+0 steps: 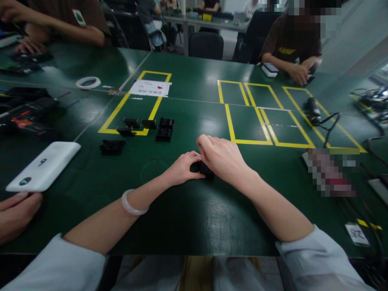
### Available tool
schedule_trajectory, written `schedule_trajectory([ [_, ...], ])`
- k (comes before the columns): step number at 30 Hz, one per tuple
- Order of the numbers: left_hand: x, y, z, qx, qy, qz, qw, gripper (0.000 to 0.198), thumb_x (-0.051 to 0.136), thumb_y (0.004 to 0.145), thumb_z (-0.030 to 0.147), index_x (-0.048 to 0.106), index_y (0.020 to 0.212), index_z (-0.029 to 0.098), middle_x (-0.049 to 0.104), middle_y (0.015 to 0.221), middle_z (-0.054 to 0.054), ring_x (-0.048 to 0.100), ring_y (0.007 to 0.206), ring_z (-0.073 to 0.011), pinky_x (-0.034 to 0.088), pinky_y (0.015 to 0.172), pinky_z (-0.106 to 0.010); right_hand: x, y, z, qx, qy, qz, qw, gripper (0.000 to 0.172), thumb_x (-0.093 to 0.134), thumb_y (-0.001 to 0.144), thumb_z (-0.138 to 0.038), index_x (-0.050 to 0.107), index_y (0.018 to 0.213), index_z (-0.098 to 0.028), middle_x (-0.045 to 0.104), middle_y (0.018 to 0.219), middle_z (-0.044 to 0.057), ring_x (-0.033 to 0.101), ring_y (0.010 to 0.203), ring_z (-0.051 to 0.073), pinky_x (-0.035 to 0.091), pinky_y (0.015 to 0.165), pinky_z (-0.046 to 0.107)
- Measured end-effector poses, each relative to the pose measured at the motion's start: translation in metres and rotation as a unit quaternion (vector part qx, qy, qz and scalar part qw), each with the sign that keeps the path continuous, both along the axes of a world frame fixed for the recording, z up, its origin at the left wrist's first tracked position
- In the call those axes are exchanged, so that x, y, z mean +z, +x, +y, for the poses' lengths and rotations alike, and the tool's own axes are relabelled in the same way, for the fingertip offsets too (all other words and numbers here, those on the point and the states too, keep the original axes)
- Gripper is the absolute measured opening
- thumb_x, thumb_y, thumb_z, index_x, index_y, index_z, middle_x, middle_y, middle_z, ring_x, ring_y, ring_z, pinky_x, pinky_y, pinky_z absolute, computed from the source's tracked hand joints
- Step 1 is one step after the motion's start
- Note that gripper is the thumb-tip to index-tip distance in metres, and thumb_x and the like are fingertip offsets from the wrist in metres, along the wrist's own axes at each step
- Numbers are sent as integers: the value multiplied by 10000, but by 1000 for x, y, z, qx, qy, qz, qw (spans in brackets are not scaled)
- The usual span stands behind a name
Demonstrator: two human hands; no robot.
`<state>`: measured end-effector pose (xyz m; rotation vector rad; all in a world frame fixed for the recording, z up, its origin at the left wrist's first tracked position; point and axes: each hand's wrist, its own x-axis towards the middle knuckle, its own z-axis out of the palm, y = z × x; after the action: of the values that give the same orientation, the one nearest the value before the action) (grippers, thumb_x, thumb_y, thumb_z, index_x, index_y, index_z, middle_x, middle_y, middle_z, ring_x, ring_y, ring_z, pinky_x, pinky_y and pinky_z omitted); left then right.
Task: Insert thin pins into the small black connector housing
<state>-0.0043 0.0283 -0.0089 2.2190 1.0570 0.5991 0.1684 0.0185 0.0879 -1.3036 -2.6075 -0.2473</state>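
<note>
hands (pixel 222 155) at black part (pixel 207 169); green table (pixel 172 226)

Single head-worn camera, facing forward and down across the surface (pixel 182 218). Near range: left hand (pixel 183 167) and right hand (pixel 224 157) at mid-frame. Far range: chairs (pixel 206 45) along the top edge.

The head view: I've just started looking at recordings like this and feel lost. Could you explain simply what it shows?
There is no machine here, just a person's two bare hands. The camera sits on that person's head, looking forward and down, so both forearms enter from below. The left hand, with a pale bangle on its wrist, holds a small black part; the right hand bends over it, its fingertips hidden. On the green table lie more black parts, a white case and yellow tape outlines. The hand at the left edge is someone else's.
</note>
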Motion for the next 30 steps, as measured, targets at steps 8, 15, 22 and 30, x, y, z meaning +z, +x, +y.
schedule_trajectory([
  [8, -3, 0, 0, 3, 2, -3, 1000, 387, 759, 750, 407, 644, 1049, 190, 622, 1172, -74, 567, 1125, -294, 423, 1000, -454, 1, 0, 1, 2, -8, -6, 1000, 237, 326, 980, -246, 554, 947, -190, 670, 799, 22, 567, 694, 129, 252, 599, 291],
  [15, -3, -1, 1, -2, 2, -9, 1000, 342, 771, 743, 398, 655, 996, 199, 628, 1157, -55, 565, 1125, -288, 421, 994, -441, 0, -1, -1, -1, -8, 15, 1000, 238, 319, 966, -212, 533, 1063, -172, 690, 873, 37, 600, 729, 139, 286, 612, 281],
  [22, -1, 0, 0, 4, -3, 4, 1000, 401, 761, 752, 410, 639, 1065, 192, 619, 1179, -75, 567, 1124, -297, 424, 997, -451, -1, -1, 1, -4, 6, 6, 1000, 250, 325, 991, -281, 548, 937, -182, 666, 769, 30, 580, 683, 137, 254, 588, 287],
  [30, -3, -1, 0, 2, 4, -7, 1000, 356, 773, 744, 391, 645, 1006, 186, 620, 1175, -64, 564, 1125, -283, 423, 996, -437, 0, -1, 0, 3, -4, 8, 1000, 209, 339, 965, -219, 542, 995, -180, 667, 863, 24, 576, 725, 130, 271, 612, 284],
])
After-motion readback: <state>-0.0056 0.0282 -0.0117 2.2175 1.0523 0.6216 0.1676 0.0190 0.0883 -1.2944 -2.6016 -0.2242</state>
